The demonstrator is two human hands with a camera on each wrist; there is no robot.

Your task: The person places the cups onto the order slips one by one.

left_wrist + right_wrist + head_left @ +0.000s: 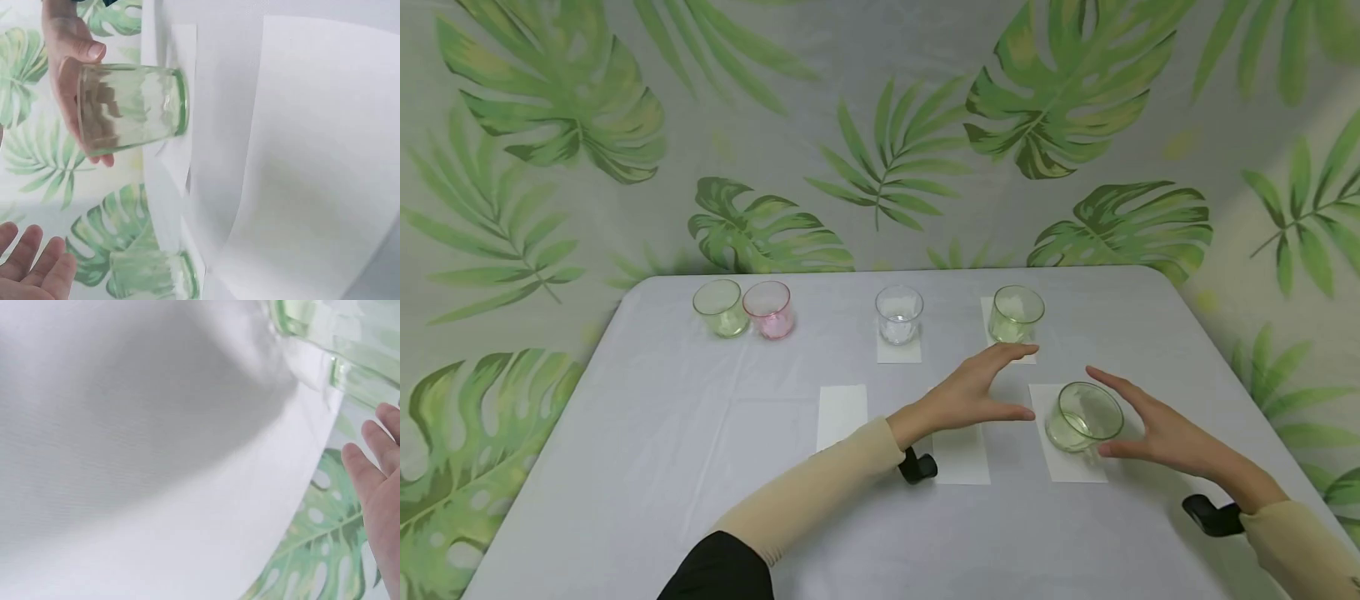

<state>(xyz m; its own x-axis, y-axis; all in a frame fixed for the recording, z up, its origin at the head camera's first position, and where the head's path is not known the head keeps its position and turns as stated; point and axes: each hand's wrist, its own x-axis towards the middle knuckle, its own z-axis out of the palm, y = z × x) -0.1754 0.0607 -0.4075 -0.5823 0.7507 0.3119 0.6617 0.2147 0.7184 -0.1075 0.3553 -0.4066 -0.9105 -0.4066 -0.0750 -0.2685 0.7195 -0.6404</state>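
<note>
A green-tinted clear glass (1084, 418) stands upright on a white paper card (1070, 467) at the right of the table. Around its right side my right hand (1168, 437) is spread, thumb and fingers apart; whether it touches the glass I cannot tell. In the left wrist view that glass (134, 106) has the right hand (65, 69) behind it. My left hand (973, 398) hovers left of the glass with thumb and fingers wide apart, holding nothing. Its fingers (47, 262) show at the lower left of the left wrist view.
Behind stand a second green glass (1017, 315) and a colourless glass (898, 315), each on a paper card. At the back left, a green glass (721, 308) and a pink glass (768, 311) are side by side. Two more cards (842, 412) lie in the front row.
</note>
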